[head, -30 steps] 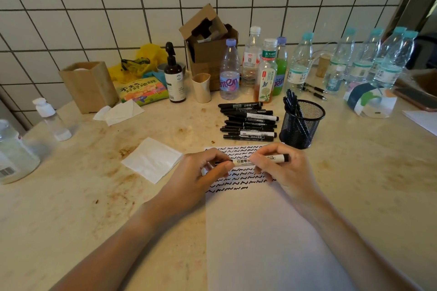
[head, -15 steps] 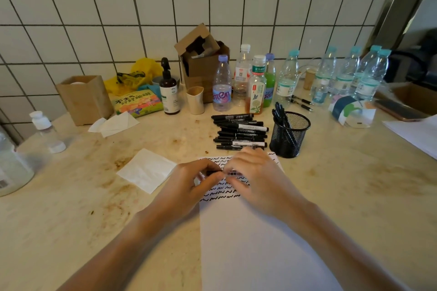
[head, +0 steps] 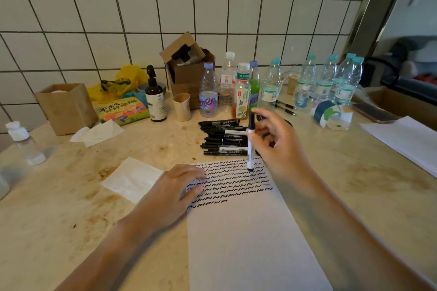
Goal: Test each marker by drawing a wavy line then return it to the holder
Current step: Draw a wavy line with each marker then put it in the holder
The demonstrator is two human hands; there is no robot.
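White sheet of paper [head: 248, 243] is pinned at its left edge by the left hand [head: 172, 192], fingers flat and relaxed, nothing gripped. To the right of that hand, rows of black wavy lines [head: 231, 182] fill the sheet's top; the lowest row stops short. Further right, the black-and-white marker [head: 251, 146] is pinched upright by the right hand [head: 279, 142], cap end up, tip down on an upper row. Beyond the grip lies a stack of black capped markers [head: 223, 137]; the black mesh holder [head: 287, 123] is mostly hidden behind the right hand.

Risks, as judged: wet lines smeared by the left fingertips resting on them; paper skewed if the hold is eased mid-stroke; stack knocked by the knuckles.

Surface: stained beige marble-look counter [head: 71, 208], white napkin [head: 132, 178] left of the sheet, bottles along a white tiled wall [head: 212, 7].
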